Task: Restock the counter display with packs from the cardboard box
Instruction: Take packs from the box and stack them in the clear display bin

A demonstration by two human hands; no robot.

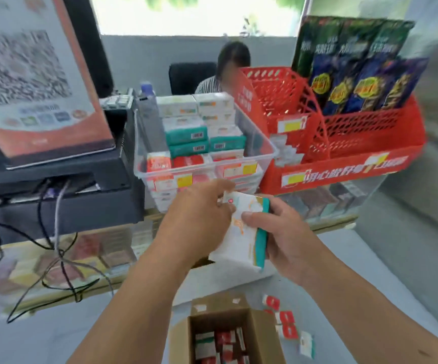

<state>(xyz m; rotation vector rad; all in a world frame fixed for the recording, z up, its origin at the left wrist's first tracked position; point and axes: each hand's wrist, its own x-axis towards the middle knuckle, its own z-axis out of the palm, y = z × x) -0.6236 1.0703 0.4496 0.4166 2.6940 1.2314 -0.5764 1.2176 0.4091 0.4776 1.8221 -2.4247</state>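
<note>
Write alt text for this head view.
Both bare hands, left and right, hold a white pack with a teal edge before a clear plastic bin of stacked packs. An open cardboard box sits below; a red mesh basket stands right.

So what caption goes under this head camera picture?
Both hands hold a white-and-teal pack before the clear display bin.

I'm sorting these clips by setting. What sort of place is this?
Probably a small shop's checkout counter: a clear bin of price-tagged packs, a red display basket of snack bags, and a QR payment sign on the till.
</note>
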